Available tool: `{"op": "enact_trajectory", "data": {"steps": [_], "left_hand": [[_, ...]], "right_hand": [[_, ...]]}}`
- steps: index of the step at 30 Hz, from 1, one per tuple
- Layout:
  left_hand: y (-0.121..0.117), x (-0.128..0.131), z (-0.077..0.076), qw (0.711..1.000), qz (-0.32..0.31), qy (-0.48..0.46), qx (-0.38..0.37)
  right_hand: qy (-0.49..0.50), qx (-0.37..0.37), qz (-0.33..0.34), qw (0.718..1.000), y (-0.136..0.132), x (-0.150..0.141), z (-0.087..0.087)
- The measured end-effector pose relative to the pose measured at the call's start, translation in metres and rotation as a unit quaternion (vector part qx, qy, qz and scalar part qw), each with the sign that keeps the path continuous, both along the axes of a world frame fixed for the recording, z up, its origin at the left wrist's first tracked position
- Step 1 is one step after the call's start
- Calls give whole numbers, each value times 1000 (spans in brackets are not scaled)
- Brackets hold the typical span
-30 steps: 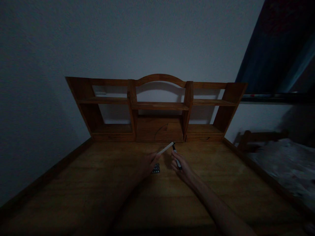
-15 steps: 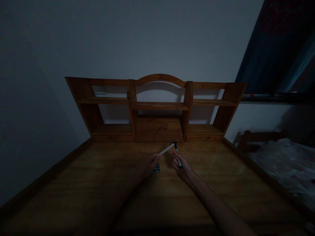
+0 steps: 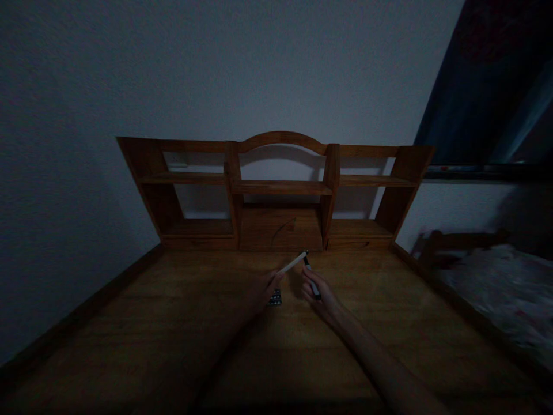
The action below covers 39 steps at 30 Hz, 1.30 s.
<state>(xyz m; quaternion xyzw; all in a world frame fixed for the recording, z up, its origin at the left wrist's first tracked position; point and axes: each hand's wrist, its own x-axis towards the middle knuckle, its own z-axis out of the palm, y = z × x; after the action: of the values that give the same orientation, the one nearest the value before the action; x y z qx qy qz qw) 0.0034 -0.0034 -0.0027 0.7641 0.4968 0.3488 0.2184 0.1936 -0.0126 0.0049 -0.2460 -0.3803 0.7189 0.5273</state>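
Observation:
My left hand is closed on a thin white stick that slants up and to the right. The stick's far end looks dark, with a small part I cannot make out. In my right hand, fingers wrapped, is a slim tool with a grey and black handle. Its dark upper end meets or lies very near the stick's far end; the dim light hides whether they touch. On the desk beside my left hand lies a small black case with rows of pale bits, partly covered by that hand.
The wooden desk has raised edges along its left and right sides. A wooden shelf unit stands at its back against the wall. Right of the desk lies a pale crumpled sheet of plastic or cloth, below a dark window or curtain.
The tool's upper end and the stick's dark end have shifted slightly left and down. Both hands keep their holds, and the view has moved a little.

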Motion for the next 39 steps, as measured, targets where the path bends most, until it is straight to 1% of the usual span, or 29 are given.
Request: {"op": "enact_trajectory", "data": {"steps": [3, 5, 13, 18, 20, 25, 27, 29, 33, 39], "left_hand": [[1, -2, 0, 1000, 2, 12, 2], [1, -3, 0, 1000, 5, 9, 6], [1, -4, 3, 1000, 13, 4, 11], [0, -3, 5, 1000, 9, -16, 16], [1, -2, 3, 1000, 10, -24, 9], [7, -3, -7, 999, 28, -25, 5], [8, -4, -9, 999, 33, -27, 9], [7, -4, -8, 999, 37, -29, 14], [2, -4, -1, 999, 34, -37, 13], [0, -3, 1, 1000, 11, -25, 0]], "right_hand": [[21, -6, -20, 1000, 4, 4, -3], [22, -12, -22, 999, 6, 5, -4], [0, 4, 37, 999, -1, 0, 0], [18, 3, 11, 1000, 1, 4, 1], [17, 2, 4, 1000, 2, 4, 1], [-14, 4, 36, 999, -4, -2, 2], [-25, 4, 37, 999, -5, -4, 3], [-24, 1, 20, 1000, -5, -4, 4], [7, -2, -15, 1000, -2, 0, 5], [-34, 8, 5, 999, -3, -2, 5]]}}
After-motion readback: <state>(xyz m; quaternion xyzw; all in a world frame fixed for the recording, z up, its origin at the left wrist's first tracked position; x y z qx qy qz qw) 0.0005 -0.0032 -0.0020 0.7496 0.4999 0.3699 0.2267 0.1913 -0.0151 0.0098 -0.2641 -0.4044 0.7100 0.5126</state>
